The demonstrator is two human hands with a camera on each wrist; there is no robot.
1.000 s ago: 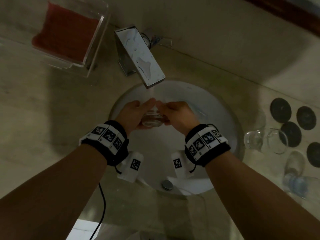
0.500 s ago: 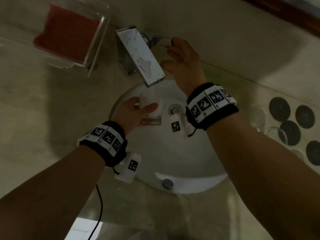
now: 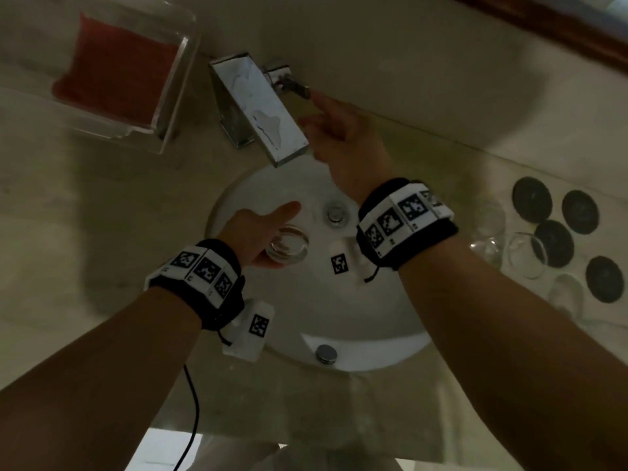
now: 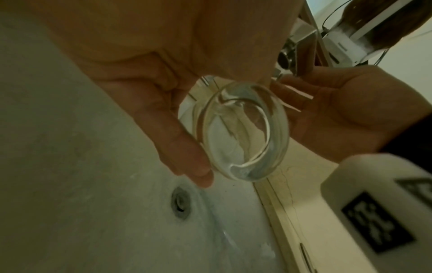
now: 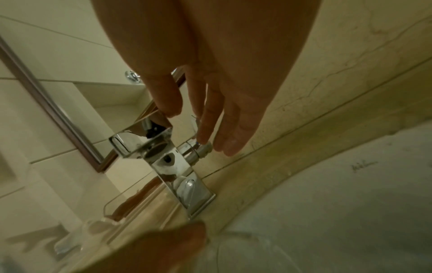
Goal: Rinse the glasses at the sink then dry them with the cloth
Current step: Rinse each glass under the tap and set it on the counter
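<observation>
Over the white sink basin, my left hand grips a clear glass and holds it low, near the drain. In the left wrist view the glass shows its thick base, with my fingers curled round its side. My right hand reaches up beside the chrome faucet. Its straight fingers touch the small lever behind the spout. No stream shows under the spout. The red cloth lies in a clear tray at the back left.
More clear glasses stand on the counter to the right of the basin, beside several round black coasters. A mirror's frame runs along the wall behind the faucet. The drain lies between my hands.
My right hand let go of the glass and went up to the faucet lever. My left hand lowered the glass away from the spout, and the water no longer shows.
</observation>
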